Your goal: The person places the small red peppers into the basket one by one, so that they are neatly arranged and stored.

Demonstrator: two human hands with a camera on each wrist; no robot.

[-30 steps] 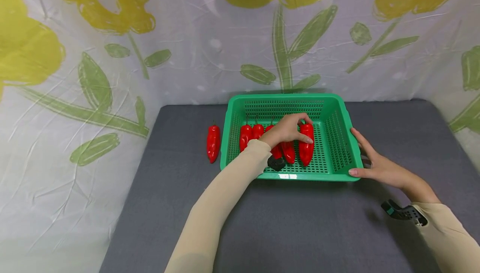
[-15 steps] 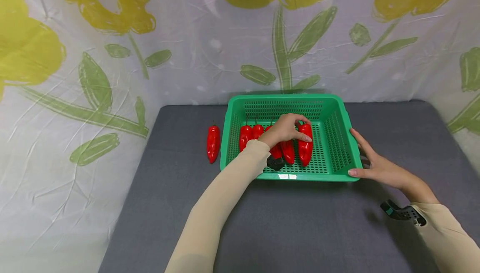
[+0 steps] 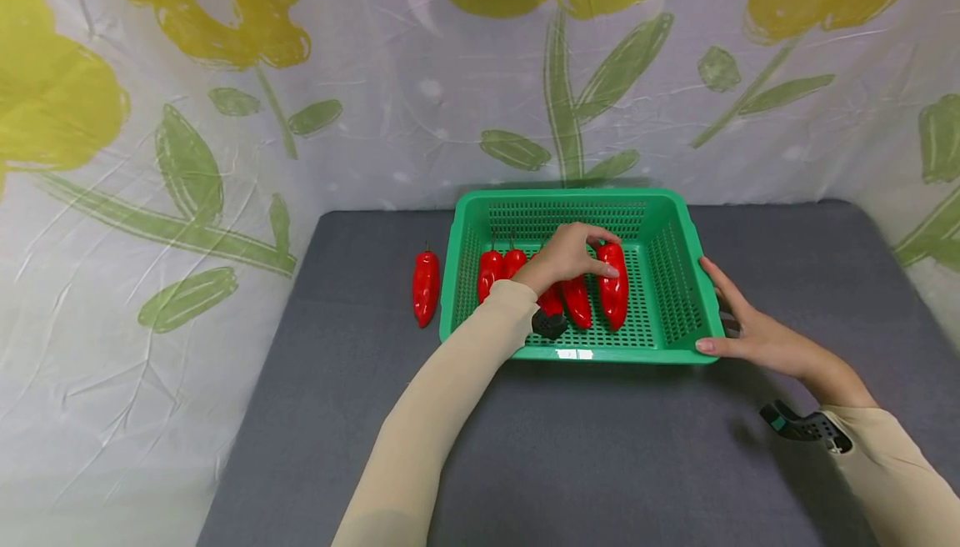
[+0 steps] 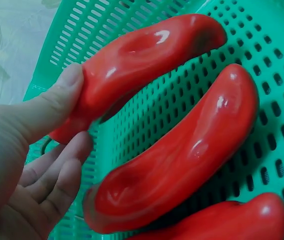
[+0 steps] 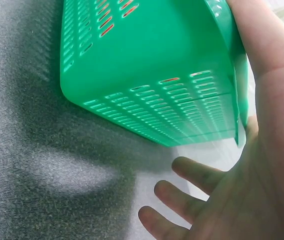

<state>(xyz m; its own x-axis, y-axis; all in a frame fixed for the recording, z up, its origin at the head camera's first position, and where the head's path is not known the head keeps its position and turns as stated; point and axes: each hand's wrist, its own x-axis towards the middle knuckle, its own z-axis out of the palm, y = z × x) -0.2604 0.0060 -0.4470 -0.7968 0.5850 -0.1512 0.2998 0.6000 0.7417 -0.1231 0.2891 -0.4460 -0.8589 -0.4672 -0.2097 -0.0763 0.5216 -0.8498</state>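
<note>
My left hand [image 3: 566, 255] reaches into a green perforated basket [image 3: 675, 355] and pinches a red pepper [image 3: 615, 284] near its stem end, between thumb and fingers. In the left wrist view this pepper [image 4: 142, 57] tilts over the basket floor, beside a second red pepper [image 4: 181, 155]. Several more red peppers [image 3: 491, 272] lie in the left part of the basket, partly hidden by my left wrist. My right hand [image 3: 761, 338] touches the basket's right rim with thumb and index finger. Its other fingers stick out loosely beside the basket wall in the right wrist view.
One red pepper [image 3: 426, 288] lies outside, left of the basket, on the dark grey cloth [image 3: 600, 447]. A pale sheet with yellow flowers [image 3: 420, 97] hangs behind and at the sides. Black straps sit on both wrists, one being the right wrist strap [image 3: 806, 426].
My left hand has shifted slightly, raising the pinched pepper a little and swinging its tip slightly right. The right hand and the basket stay nearly still.
</note>
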